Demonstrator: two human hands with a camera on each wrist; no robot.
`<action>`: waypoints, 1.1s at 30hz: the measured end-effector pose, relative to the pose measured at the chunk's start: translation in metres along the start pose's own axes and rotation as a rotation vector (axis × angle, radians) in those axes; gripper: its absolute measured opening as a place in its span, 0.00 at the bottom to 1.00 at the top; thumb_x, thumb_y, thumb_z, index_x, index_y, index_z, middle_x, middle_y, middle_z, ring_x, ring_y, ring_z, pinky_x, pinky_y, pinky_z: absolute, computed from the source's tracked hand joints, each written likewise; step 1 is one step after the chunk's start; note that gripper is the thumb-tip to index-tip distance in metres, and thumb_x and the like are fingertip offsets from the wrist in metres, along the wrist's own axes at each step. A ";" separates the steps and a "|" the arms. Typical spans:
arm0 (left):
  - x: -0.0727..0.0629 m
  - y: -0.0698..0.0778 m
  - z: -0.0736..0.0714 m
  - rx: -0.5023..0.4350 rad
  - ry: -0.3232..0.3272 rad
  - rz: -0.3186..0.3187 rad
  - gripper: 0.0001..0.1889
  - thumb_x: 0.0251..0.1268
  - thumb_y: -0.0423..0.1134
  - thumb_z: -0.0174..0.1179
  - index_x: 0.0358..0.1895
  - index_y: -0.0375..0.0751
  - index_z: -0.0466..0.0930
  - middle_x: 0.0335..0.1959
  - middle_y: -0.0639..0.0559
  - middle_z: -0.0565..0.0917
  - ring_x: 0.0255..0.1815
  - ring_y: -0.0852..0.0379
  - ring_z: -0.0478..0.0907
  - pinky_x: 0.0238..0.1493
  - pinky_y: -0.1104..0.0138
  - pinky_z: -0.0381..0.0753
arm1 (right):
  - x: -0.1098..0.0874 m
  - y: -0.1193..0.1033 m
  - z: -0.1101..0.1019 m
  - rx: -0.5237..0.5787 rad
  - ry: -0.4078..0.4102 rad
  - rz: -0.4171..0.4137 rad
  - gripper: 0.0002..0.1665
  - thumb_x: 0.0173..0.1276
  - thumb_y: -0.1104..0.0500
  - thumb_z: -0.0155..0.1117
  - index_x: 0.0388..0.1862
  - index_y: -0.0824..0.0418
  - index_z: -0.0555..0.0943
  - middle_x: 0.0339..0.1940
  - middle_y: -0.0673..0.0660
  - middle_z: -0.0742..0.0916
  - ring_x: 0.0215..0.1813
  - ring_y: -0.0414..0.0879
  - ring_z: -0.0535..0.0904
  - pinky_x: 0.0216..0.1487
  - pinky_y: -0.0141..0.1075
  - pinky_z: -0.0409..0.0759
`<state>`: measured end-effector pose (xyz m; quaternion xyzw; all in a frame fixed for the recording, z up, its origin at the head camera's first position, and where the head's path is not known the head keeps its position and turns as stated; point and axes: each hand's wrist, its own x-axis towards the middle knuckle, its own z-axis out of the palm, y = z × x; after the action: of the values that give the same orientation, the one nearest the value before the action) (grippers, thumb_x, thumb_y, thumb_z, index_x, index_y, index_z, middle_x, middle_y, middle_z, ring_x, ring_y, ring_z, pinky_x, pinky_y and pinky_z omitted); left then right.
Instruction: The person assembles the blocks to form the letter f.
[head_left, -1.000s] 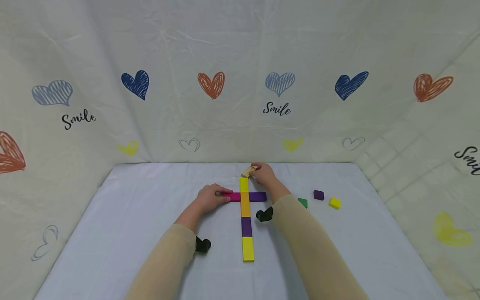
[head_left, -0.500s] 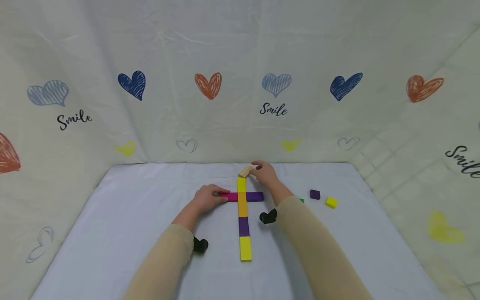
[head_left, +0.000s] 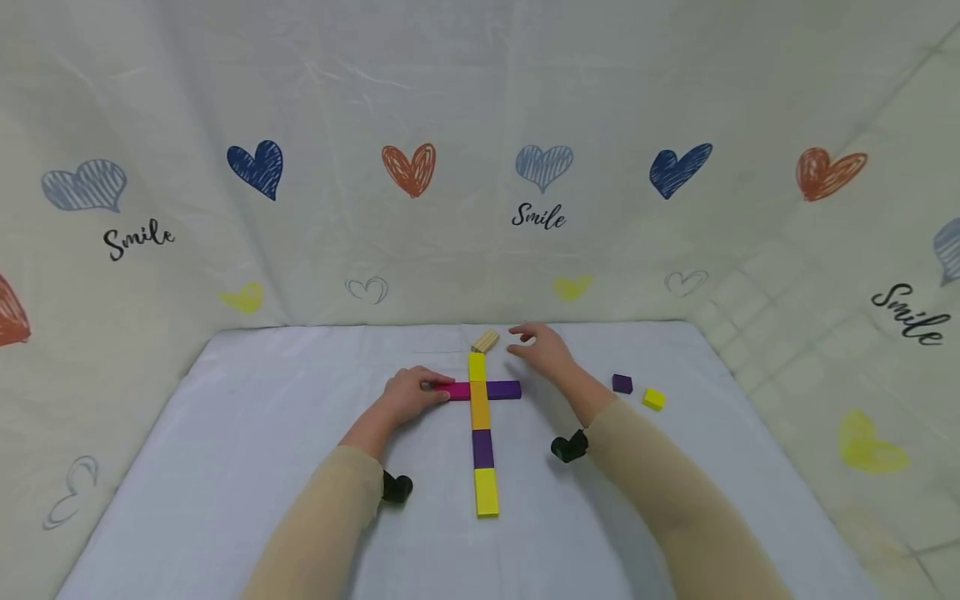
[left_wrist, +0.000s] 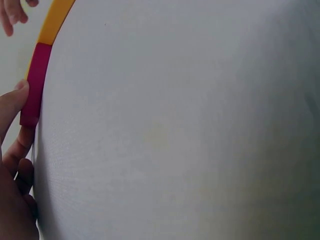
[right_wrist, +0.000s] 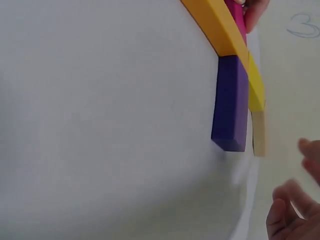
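- Bare-wood block (head_left: pixel 485 341) slants near the far edge of the table (head_left: pixel 247 433), meeting the far yellow block (head_left: pixel 477 367).
- Right hand (head_left: pixel 543 351): fingertips apart, a gap from it.
- Left hand (head_left: pixel 409 394) pinches the magenta block (head_left: pixel 457 392), well inside the left edge.
- Small purple block (head_left: pixel 622 383), nearer the right edge.

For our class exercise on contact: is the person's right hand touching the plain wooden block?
Apart. The head view shows a clear gap between the right hand and the plain wooden block; the right wrist view agrees.
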<state>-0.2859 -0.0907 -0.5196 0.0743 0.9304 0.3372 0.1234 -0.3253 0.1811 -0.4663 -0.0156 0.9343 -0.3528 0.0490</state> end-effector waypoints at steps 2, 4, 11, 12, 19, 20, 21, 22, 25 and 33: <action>-0.001 0.001 -0.001 -0.001 0.000 0.006 0.16 0.64 0.53 0.66 0.56 0.68 0.84 0.58 0.53 0.79 0.59 0.48 0.67 0.61 0.50 0.70 | -0.007 0.003 -0.004 -0.035 -0.011 -0.013 0.26 0.70 0.50 0.66 0.65 0.54 0.79 0.59 0.60 0.80 0.58 0.57 0.73 0.55 0.47 0.78; -0.001 0.002 -0.002 0.000 -0.003 0.008 0.16 0.65 0.53 0.65 0.56 0.68 0.84 0.58 0.53 0.79 0.60 0.48 0.67 0.61 0.50 0.70 | -0.014 0.006 -0.010 -0.066 -0.022 -0.020 0.26 0.70 0.50 0.66 0.65 0.54 0.79 0.59 0.60 0.79 0.57 0.56 0.73 0.55 0.46 0.78; -0.002 0.002 -0.004 0.004 -0.005 0.016 0.16 0.65 0.53 0.65 0.56 0.68 0.84 0.59 0.53 0.79 0.59 0.48 0.67 0.61 0.49 0.69 | -0.039 0.025 -0.030 -0.117 -0.052 -0.083 0.25 0.69 0.51 0.66 0.64 0.56 0.79 0.58 0.61 0.80 0.54 0.56 0.75 0.52 0.48 0.77; -0.002 0.002 -0.004 0.003 -0.005 0.014 0.16 0.65 0.53 0.65 0.56 0.68 0.84 0.59 0.53 0.79 0.59 0.48 0.67 0.61 0.49 0.69 | -0.042 0.029 -0.032 -0.118 -0.055 -0.086 0.25 0.69 0.51 0.66 0.64 0.56 0.79 0.57 0.61 0.80 0.53 0.56 0.75 0.51 0.48 0.77; -0.003 0.001 -0.002 -0.005 0.001 0.006 0.16 0.65 0.54 0.65 0.56 0.68 0.84 0.57 0.54 0.79 0.59 0.48 0.67 0.61 0.50 0.69 | -0.066 0.059 -0.052 -0.102 -0.069 -0.043 0.26 0.69 0.51 0.66 0.64 0.56 0.79 0.58 0.62 0.81 0.51 0.55 0.74 0.46 0.43 0.77; -0.004 0.001 -0.002 -0.006 0.004 0.007 0.16 0.65 0.53 0.65 0.55 0.68 0.84 0.57 0.54 0.79 0.58 0.48 0.67 0.61 0.50 0.69 | -0.070 0.064 -0.055 -0.102 -0.072 -0.039 0.26 0.69 0.51 0.66 0.65 0.56 0.79 0.58 0.62 0.80 0.51 0.55 0.73 0.44 0.42 0.76; -0.004 0.001 -0.002 -0.001 0.006 0.007 0.16 0.65 0.53 0.65 0.55 0.68 0.84 0.57 0.54 0.79 0.58 0.48 0.67 0.61 0.50 0.69 | -0.073 0.068 -0.057 -0.096 -0.073 -0.035 0.27 0.69 0.50 0.67 0.65 0.56 0.79 0.59 0.62 0.80 0.50 0.54 0.73 0.43 0.41 0.76; -0.004 0.001 -0.001 0.001 0.007 0.007 0.16 0.65 0.53 0.65 0.56 0.68 0.84 0.57 0.54 0.79 0.58 0.48 0.67 0.61 0.50 0.69 | -0.075 0.072 -0.060 -0.092 -0.075 -0.030 0.27 0.69 0.50 0.67 0.65 0.56 0.79 0.59 0.62 0.80 0.50 0.54 0.73 0.42 0.40 0.76; -0.004 0.001 -0.001 0.009 0.009 0.016 0.16 0.65 0.53 0.65 0.56 0.68 0.84 0.57 0.54 0.79 0.59 0.48 0.67 0.61 0.50 0.69 | -0.082 0.084 -0.067 -0.086 -0.075 -0.016 0.27 0.69 0.50 0.67 0.65 0.57 0.78 0.59 0.62 0.80 0.49 0.53 0.73 0.39 0.38 0.75; -0.003 0.001 0.000 0.020 0.010 0.023 0.16 0.65 0.52 0.65 0.55 0.67 0.84 0.57 0.54 0.79 0.58 0.48 0.67 0.60 0.51 0.69 | -0.088 0.099 -0.075 -0.088 -0.125 0.009 0.26 0.68 0.52 0.69 0.63 0.58 0.80 0.56 0.62 0.81 0.43 0.51 0.71 0.37 0.39 0.72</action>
<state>-0.2834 -0.0905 -0.5180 0.0847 0.9334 0.3297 0.1139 -0.2444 0.3100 -0.4685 -0.0356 0.9441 -0.3095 0.1080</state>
